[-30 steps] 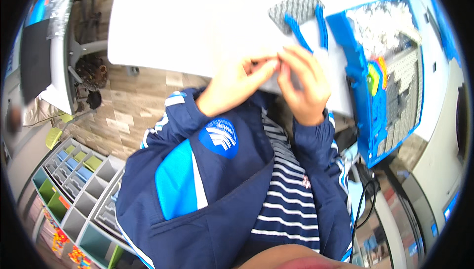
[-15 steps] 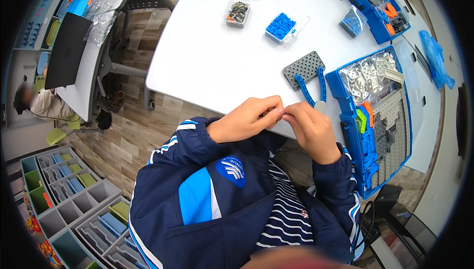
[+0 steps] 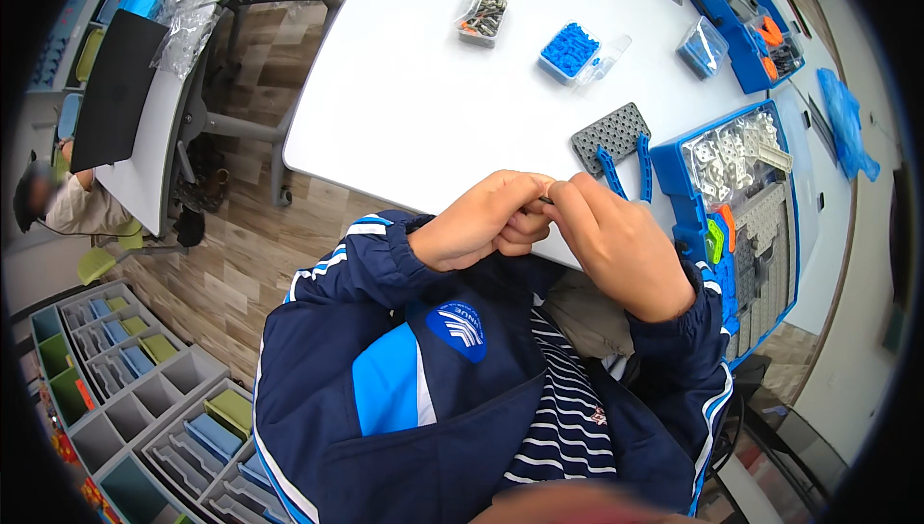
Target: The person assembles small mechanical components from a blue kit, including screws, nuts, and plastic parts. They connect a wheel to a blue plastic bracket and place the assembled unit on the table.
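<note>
My left hand (image 3: 486, 221) and my right hand (image 3: 616, 245) meet at the fingertips over the table's near edge. Between them is a small dark piece (image 3: 546, 200), mostly hidden by the fingers, so its kind does not show. Both hands are closed in a pinch around it. Just beyond my right hand lies a grey perforated plate (image 3: 612, 136) with two blue curved beams (image 3: 645, 168) reaching from its near side toward me. Farther off stand a clear box of blue connector pieces (image 3: 570, 50) and a clear box of small dark and metallic parts (image 3: 483, 19).
A blue case (image 3: 685, 206) with white, grey, orange and green building parts stands at the right edge of the white table (image 3: 404, 110). Behind it are another blue case (image 3: 717, 19) and a small clear box (image 3: 703, 47). A person (image 3: 82, 202) sits at the left desk.
My fingers have shifted on the small piece, and a dark part of it now shows between them. My right hand has turned, its back now more toward view. The view has moved slightly.
</note>
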Available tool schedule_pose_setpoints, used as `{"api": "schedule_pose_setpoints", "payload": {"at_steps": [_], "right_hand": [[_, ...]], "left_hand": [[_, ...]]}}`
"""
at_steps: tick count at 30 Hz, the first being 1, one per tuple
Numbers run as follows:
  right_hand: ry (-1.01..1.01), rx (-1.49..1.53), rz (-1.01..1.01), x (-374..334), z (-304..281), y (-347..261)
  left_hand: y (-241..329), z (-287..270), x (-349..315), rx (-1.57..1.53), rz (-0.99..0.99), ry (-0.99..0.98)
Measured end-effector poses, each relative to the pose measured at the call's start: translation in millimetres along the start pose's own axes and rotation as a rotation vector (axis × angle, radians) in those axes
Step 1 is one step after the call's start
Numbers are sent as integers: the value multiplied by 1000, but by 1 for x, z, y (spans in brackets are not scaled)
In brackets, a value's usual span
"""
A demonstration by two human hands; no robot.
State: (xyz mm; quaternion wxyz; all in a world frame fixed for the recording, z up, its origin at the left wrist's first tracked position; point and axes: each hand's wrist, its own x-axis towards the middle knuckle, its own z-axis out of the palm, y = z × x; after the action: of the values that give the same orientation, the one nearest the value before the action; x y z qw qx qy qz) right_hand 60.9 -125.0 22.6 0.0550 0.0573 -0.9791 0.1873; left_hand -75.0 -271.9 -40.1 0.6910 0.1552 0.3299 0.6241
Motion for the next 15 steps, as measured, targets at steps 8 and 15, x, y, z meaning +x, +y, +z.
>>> {"api": "schedule_pose_setpoints", "payload": {"at_steps": [8,15], "right_hand": [[-91,168,3,33,6,6],[-32,213,44,43,19,12]], "left_hand": [[2,-16,-10,-77,50,22],[-2,-13,-4,-210,119,121]]}}
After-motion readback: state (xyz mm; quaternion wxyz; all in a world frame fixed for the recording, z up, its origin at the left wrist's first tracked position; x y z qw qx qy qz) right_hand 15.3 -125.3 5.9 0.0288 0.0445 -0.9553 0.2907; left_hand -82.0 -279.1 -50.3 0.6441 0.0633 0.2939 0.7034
